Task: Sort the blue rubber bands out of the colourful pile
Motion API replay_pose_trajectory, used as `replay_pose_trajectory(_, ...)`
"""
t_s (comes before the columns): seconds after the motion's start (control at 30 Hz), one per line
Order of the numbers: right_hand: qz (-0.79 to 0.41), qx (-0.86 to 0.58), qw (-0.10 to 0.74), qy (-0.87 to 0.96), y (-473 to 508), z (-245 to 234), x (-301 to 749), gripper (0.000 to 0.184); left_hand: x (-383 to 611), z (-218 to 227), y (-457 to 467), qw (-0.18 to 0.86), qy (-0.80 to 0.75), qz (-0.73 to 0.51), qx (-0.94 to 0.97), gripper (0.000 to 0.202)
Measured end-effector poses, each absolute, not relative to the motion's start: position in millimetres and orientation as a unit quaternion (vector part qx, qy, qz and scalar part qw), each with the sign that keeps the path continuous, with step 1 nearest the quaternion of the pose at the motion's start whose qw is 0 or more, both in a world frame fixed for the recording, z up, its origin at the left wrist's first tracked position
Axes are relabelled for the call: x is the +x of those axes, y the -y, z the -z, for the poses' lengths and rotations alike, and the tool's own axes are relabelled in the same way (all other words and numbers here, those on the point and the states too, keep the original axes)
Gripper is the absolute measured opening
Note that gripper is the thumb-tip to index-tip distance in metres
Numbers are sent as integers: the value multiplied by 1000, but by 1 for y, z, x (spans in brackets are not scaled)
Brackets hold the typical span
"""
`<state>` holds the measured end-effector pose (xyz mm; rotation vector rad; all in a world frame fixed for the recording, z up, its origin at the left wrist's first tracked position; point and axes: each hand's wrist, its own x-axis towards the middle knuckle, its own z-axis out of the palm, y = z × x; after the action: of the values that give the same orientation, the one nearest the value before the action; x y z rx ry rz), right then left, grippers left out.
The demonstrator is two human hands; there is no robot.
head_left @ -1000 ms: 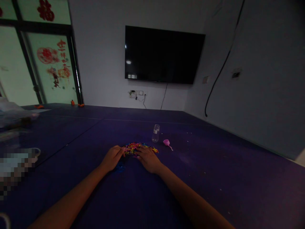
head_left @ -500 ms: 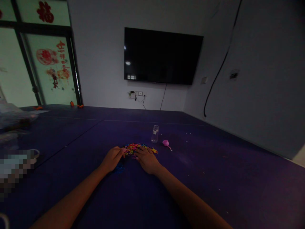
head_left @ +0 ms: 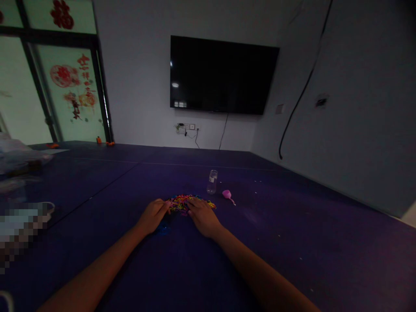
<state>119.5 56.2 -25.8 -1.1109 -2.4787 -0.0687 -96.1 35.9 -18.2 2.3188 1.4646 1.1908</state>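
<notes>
A heap of small many-coloured pieces (head_left: 186, 201) lies on the dark purple mat (head_left: 292, 242) in front of me. My left hand (head_left: 152, 215) rests at the heap's left edge, its fingers curled and its fingertips touching the pieces. My right hand (head_left: 203, 214) lies flat on the heap's near right side, fingers stretched over the pieces. A small blue thing (head_left: 163, 227) shows on the mat just below my left hand. The dim light hides what the pieces are.
A small clear bottle (head_left: 212, 181) stands just beyond the heap, with a pink object (head_left: 227, 194) to its right. A black screen (head_left: 222, 76) hangs on the far wall. Bags and clutter (head_left: 19, 158) sit at the left edge.
Both hands stay at the heap. The right hand's fingers have shifted slightly over the pieces. The view itself wobbles a little.
</notes>
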Motion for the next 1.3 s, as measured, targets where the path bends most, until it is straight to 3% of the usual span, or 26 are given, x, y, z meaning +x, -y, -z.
replay_pose_trajectory(0.27, 77, -343, 245, 903, -51, 21, 122, 38, -96, 20, -40, 20, -464, -411, 784, 27)
replay_pose_trajectory(0.5, 149, -250, 197, 936, -45, 21, 117, 36, -84, 20, -35, 87, -466, -438, 764, 26)
replay_pose_trajectory(0.83, 146, -246, 183, 940, -42, 18, 118, 42, -86, 10, -33, 179, -484, -423, 745, 24)
replay_pose_trajectory(1.07, 124, -272, 185, 936, -41, 17, 121, 37, -112, 9, -46, 148, -530, -331, 767, 25)
replay_pose_trajectory(1.3, 88, -300, 195, 930, -43, 17, 125, 36, -121, 8, -45, 154, -499, -317, 792, 25)
